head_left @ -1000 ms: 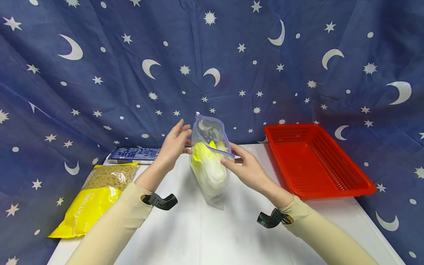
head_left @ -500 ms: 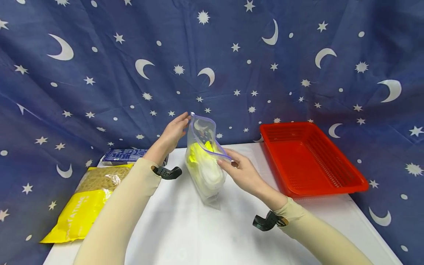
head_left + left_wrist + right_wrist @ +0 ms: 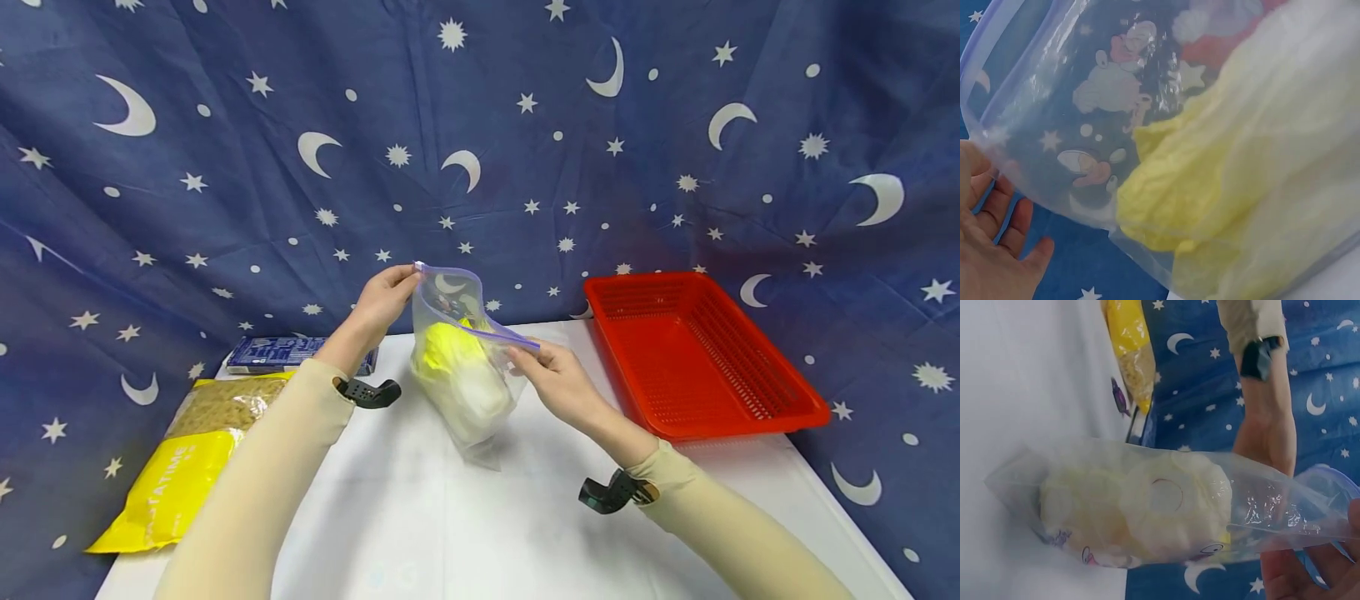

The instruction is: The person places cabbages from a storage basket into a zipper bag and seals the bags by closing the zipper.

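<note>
A clear zip bag with a purple zip rim stands tilted on the white table, its mouth spread. Inside is a napa cabbage, white at the base with yellow leaves toward the mouth; in the left wrist view the yellow leaves show through cartoon-printed plastic. My left hand pinches the rim's far left corner at the white slider. With thumb and fingers, my right hand grips the rim's right corner. The right wrist view shows the cabbage's round cut base through the bag.
A red plastic basket stands at the right. On the left lie a yellow pasta bag and a flat blue packet. A small dark purple item lies near the pasta bag. A blue star-patterned curtain hangs behind the table.
My left hand has gone from the bag's side up to the slider corner and taken hold of it. The mouth is drawn wider, its right corner pulled out by my right hand.
</note>
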`<state>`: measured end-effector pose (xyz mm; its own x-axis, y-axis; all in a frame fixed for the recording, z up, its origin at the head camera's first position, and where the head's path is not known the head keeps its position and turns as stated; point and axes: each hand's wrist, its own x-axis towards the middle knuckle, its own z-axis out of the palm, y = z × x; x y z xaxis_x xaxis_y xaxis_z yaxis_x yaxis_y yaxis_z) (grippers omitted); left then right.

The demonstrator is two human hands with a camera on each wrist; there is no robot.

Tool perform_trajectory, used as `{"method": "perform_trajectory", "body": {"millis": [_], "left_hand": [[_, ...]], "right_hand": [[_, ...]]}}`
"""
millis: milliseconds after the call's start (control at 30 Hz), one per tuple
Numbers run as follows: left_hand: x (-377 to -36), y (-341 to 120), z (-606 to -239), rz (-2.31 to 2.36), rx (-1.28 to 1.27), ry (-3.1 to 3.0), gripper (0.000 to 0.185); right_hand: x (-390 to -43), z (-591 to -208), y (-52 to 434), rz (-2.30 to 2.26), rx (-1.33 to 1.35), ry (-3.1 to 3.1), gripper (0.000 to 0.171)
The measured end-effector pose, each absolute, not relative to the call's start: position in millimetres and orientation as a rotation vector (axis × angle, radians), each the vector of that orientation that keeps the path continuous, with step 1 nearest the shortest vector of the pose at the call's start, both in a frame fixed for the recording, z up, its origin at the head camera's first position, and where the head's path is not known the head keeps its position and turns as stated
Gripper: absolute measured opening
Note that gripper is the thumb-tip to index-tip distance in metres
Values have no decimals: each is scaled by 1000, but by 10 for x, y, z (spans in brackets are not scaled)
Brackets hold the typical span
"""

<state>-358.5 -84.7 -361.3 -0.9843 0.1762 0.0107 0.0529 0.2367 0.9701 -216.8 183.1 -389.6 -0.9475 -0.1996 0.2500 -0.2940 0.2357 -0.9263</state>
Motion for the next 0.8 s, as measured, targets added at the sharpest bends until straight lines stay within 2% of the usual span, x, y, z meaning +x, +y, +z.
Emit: {"method": "perform_trajectory", "body": {"millis": [267,567,800], "left_hand": [[-3505,-1026,-3693,1972,213,2380,32],[-3317,-1128,-3728,2065,270,2291,35],[-3164,-1119,-3745,2124,298,2279,30]], "right_hand": [[-2328,-3806,2013,1920,358,-2410,41],[-2549,-3740,2256,1988,272,-2373,42],[-2675,-3692,2366,2069,185,-2257,39]]}}
